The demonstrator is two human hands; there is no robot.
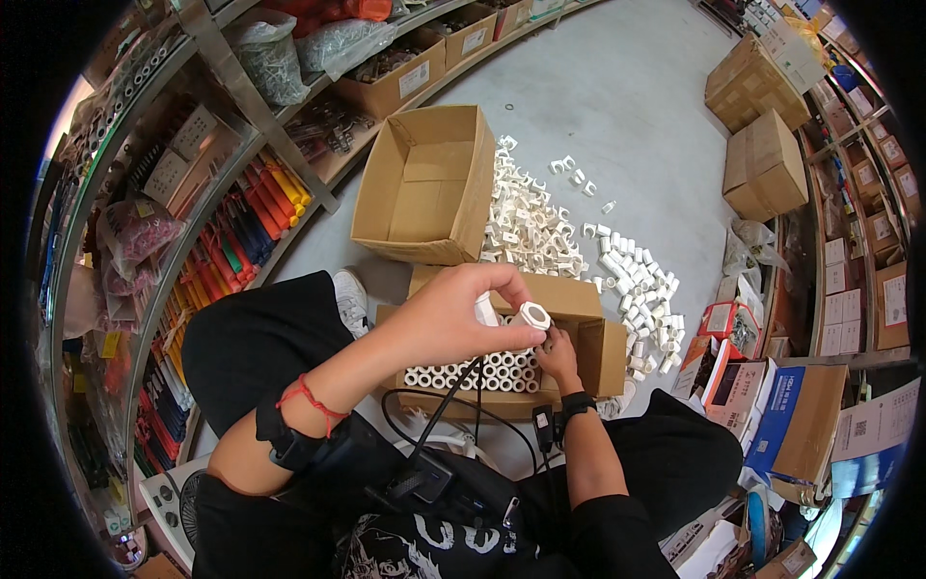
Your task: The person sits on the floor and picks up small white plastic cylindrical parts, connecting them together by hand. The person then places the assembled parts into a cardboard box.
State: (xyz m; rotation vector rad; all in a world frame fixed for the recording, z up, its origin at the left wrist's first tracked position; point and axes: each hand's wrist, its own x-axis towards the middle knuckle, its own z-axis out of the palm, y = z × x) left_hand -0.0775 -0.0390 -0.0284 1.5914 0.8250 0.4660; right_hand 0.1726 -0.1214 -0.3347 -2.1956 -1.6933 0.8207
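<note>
My left hand (pixel 473 314) is raised over the cardboard box in front of me, its fingers closed round white plastic pipe fittings. One fitting (pixel 532 316) shows its hexagonal open end at the fingertips, and another white piece (pixel 485 311) sits in the palm. Lower and to the right, my right hand (pixel 558 357) reaches into the right part of the box (pixel 603 357). Its fingers look curled, but their tips are partly hidden and I cannot make out what they hold. Rows of white fittings (pixel 492 372) stand with their round ends up inside the box.
Beyond the box, an open brown carton (pixel 424 179) stands beside a heap of white pipe clips (pixel 526 222). White pipe couplings (pixel 641 289) lie on the floor to the right. Shelves (pixel 231 96) line the left, and cartons (pixel 762 164) stand at the right. Black cables (pixel 444 410) cross before the box.
</note>
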